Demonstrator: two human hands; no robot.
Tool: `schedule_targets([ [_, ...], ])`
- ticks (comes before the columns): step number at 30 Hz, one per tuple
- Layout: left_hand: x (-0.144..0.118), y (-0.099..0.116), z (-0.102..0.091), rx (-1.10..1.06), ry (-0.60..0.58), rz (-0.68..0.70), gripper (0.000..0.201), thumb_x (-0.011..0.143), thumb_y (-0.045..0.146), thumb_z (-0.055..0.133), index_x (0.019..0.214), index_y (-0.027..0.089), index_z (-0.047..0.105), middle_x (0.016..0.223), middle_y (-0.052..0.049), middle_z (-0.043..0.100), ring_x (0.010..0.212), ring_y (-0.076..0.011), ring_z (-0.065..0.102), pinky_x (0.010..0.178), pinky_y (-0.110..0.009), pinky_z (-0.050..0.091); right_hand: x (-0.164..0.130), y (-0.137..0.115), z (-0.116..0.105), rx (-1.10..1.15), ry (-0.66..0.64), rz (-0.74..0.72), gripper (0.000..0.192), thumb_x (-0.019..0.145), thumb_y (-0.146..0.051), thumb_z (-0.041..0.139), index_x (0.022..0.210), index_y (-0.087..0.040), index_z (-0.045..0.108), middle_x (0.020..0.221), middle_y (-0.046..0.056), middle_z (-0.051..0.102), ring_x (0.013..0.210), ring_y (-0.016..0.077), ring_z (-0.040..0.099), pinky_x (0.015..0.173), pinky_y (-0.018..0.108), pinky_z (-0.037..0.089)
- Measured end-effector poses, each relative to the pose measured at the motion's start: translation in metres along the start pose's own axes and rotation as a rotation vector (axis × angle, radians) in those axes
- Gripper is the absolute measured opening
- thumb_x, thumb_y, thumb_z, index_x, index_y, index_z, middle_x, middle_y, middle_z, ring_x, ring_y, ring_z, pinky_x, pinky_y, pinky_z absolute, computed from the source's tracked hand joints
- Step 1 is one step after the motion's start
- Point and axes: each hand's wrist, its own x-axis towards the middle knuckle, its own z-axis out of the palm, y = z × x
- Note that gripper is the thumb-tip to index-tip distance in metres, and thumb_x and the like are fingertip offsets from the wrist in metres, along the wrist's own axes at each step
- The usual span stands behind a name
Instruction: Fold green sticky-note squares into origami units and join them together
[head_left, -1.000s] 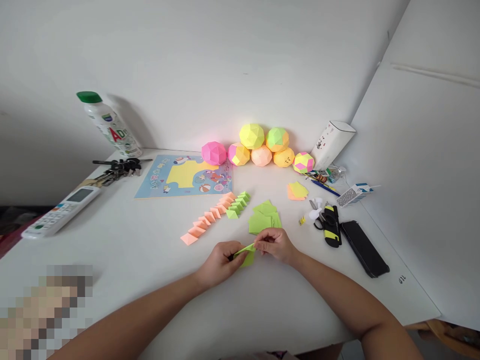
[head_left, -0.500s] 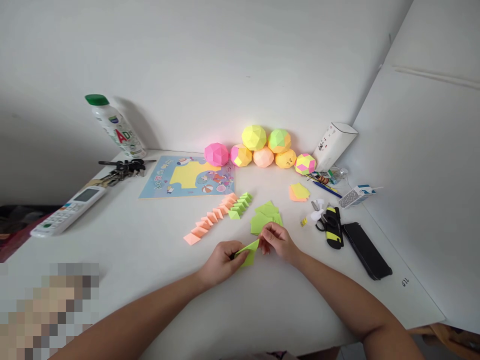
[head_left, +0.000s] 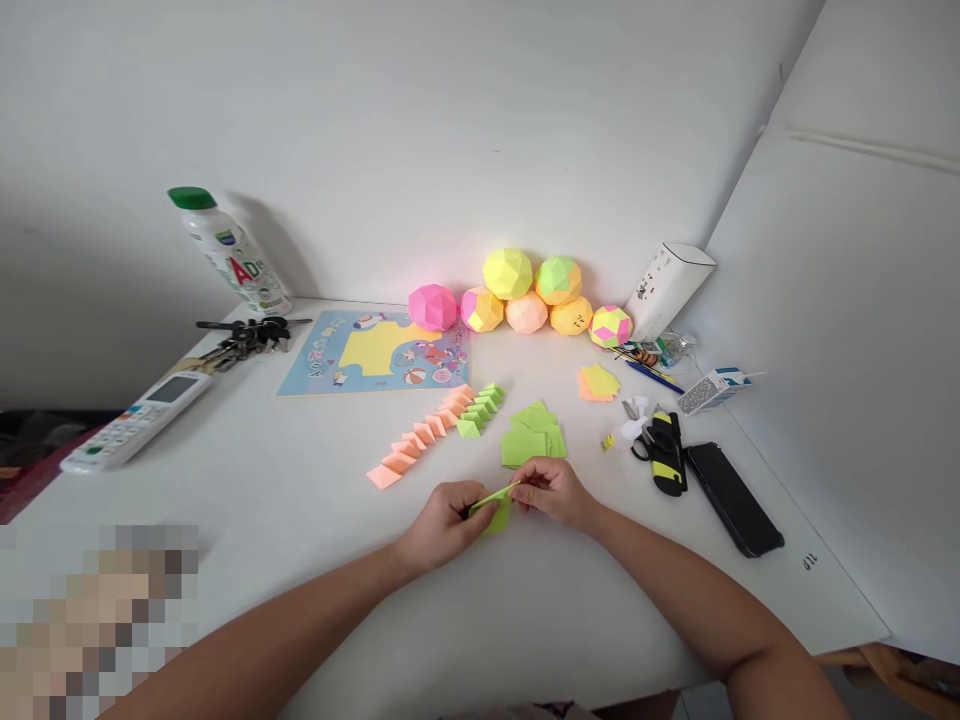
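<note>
Green paper pinched between 2 hands

The piece of green paper is up off the stack, directly between the 2 hands, near the front of the white table. The left hand is closed on its left side, thumb on top, and the paper sticks out to the right of that thumb with a flap hanging below. The right hand has its thumb and fingertips brought together on the upper right corner, its other fingers curled.

Just beyond the right hand lies a loose stack of green sheets. Farther left on the table run 2 slanting rows of folded pieces: a short green row and a longer peach row. A few yellow and orange sheets lie to the right, behind the stack. At the wall sit 7 faceted paper balls, 2 of them resting above the others
</note>
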Motion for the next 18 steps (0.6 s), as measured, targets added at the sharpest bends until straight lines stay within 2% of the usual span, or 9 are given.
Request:
schedule_targets([
  [6,-0.0002,0.0009,-0.0011,-0.005,0.001,-0.003,0.031,0.082,0.03,0.044,0.055,0.016,0.041,0.054,0.005,0.033,0.051,-0.0077,0.031,0.047,-0.02,0.027,-0.0007,-0.0034,0.0009,-0.047,0.014,-0.02,0.022,0.071,-0.035,0.069,0.071,-0.014,0.062,0.058,-0.002,0.058,0.049,0.0085,0.053,0.047,0.022,0.044],
  [18,-0.0004,0.0013,-0.0003,-0.036,-0.013,0.041,0.033,0.083,0.028,0.044,0.054,0.016,0.04,0.054,0.004,0.033,0.05,-0.0074,0.03,0.047,-0.021,0.025,0.0006,-0.0055,-0.0028,0.05,0.009,0.038,0.016,0.071,-0.029,0.07,0.069,-0.013,0.063,0.052,-0.002,0.058,0.047,0.0083,0.053,0.045,0.02,0.039],
])
